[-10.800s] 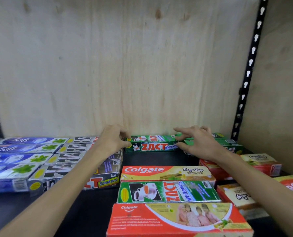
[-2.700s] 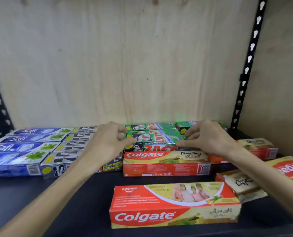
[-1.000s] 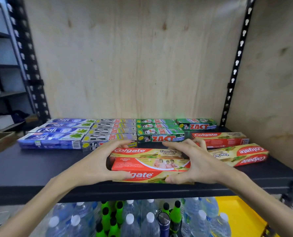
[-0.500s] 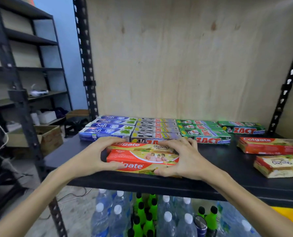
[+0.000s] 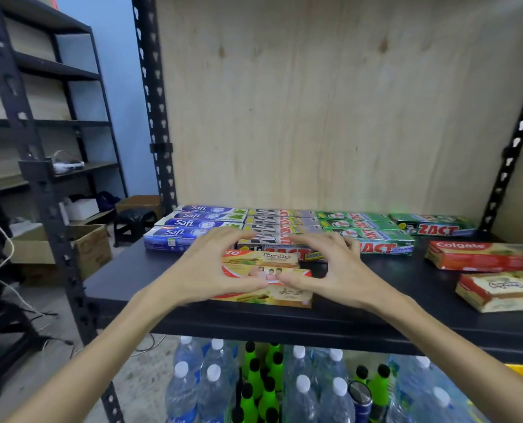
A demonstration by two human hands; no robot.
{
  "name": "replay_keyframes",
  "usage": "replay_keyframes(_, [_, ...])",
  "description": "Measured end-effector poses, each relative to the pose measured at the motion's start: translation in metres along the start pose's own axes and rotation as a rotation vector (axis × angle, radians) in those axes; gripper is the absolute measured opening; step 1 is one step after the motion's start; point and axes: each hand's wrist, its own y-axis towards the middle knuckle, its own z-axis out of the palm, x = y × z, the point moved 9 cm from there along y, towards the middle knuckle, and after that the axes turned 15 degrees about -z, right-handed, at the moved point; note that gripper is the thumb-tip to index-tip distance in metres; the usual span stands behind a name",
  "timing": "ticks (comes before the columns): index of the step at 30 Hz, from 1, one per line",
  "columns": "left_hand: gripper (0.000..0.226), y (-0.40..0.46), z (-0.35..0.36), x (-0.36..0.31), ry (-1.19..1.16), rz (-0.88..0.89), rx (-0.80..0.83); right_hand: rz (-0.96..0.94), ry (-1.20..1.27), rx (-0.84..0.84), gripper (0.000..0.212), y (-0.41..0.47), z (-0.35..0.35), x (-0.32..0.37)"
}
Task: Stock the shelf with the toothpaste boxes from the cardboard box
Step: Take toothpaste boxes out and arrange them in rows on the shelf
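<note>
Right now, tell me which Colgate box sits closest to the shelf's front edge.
The Colgate box under both hands, with the people pictured on it; the other Colgate boxes lie farther back or off right.

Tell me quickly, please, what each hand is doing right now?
Left hand: open, over the front Colgate box.
Right hand: open, over the same box.

Toothpaste boxes lying flat in rows on the black shelf, blue far left, green far right, red Colgate box sitting near the front edge.
</note>
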Motion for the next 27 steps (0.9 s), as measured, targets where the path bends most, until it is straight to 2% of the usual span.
replay_keyframes(6, [0.087,0.043,0.035,-0.071,-0.049,0.029,0.005,0.127,-0.163,-0.126,0.065,-0.041,-0.081,-0.054])
replay_keyframes(9, [0.083,0.069,0.057,-0.109,-0.063,0.063,-0.004,0.177,-0.264,-0.172,0.078,-0.064,-0.12,-0.102])
replay_keyframes(12, [0.07,0.097,0.089,-0.14,-0.063,0.08,0.036,0.265,-0.346,-0.173,0.085,-0.091,-0.153,-0.15])
replay_keyframes(17, [0.057,0.137,0.138,-0.19,-0.086,0.09,0.069,0.392,-0.379,-0.157,0.072,-0.121,-0.196,-0.219])
replay_keyframes(27, [0.056,0.236,0.22,-0.235,0.093,-0.041,0.087,0.522,-0.383,-0.032,0.08,-0.099,-0.206,-0.332])
